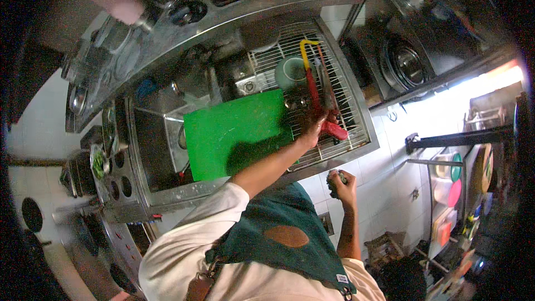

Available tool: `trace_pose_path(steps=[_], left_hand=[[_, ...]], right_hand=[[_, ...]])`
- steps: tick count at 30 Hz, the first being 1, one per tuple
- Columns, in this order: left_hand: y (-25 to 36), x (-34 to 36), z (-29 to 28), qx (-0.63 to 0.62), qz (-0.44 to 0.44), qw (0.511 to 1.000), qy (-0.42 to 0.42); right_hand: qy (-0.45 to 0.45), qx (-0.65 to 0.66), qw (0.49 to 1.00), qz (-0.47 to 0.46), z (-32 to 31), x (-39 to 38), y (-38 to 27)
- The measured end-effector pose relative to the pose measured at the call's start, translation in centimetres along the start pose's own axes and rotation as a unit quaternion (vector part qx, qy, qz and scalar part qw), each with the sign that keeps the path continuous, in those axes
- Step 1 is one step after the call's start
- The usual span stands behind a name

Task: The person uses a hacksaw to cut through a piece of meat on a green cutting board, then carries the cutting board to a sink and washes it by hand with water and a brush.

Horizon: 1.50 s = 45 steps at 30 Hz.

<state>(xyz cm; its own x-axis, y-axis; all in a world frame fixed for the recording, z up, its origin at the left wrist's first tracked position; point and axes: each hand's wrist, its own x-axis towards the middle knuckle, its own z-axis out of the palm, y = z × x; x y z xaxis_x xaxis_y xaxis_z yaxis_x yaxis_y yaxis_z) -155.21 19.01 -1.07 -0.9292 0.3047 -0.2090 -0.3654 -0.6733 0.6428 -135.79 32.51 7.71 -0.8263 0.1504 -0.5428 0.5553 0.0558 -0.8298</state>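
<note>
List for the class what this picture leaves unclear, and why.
Head view: whether the left hand grips the shiny red handle; its fingers are blurred.
Head view: the full shape of the dark, rough lump; the right hand partly covers it.
Head view: what lies under the flat, rectangular green board, which hides it.
Head view: print on the small white label of the dark green cloth apron; too small.
</note>
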Motion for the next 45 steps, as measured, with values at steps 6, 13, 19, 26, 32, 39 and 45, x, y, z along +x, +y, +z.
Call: trace_pose_path(steps=[6,13,19,26,32,39,45], left_hand=[[-5.4,1.8,-2.5,0.153,0.007,0.967,0.205],[-4.0,1.1,-2.5,0.244,-0.029,0.96,0.138],[-3.5,0.5,-6.0,0.145,-0.154,0.977,0.02],[3.5,-4.2,-7.2,0.318,0.041,0.939,0.127],[19.3,-16.5,-19.9,0.531,0.347,0.664,0.396],[26.3,-28.4,-32.8,0.378,-0.168,0.773,0.481],[24.5,-29.8,-32.1,0.15,-0.067,0.877,0.452]], right_hand=[[0.033,-0.037,0.999,-0.018,-0.2,-1.2,-0.8],[0.033,-0.039,0.999,-0.004,0.3,-1.0,-0.1],[0.031,-0.036,0.999,0.015,1.3,-0.1,-0.9],[0.024,-0.027,0.998,-0.055,2.0,0.3,-1.5],[-0.009,-0.066,0.998,-0.02,2.8,0.1,-1.0],[-0.065,-0.069,0.996,0.009,7.8,0.6,-2.0],[-0.089,-0.154,0.982,-0.057,12.4,1.4,-4.1]])
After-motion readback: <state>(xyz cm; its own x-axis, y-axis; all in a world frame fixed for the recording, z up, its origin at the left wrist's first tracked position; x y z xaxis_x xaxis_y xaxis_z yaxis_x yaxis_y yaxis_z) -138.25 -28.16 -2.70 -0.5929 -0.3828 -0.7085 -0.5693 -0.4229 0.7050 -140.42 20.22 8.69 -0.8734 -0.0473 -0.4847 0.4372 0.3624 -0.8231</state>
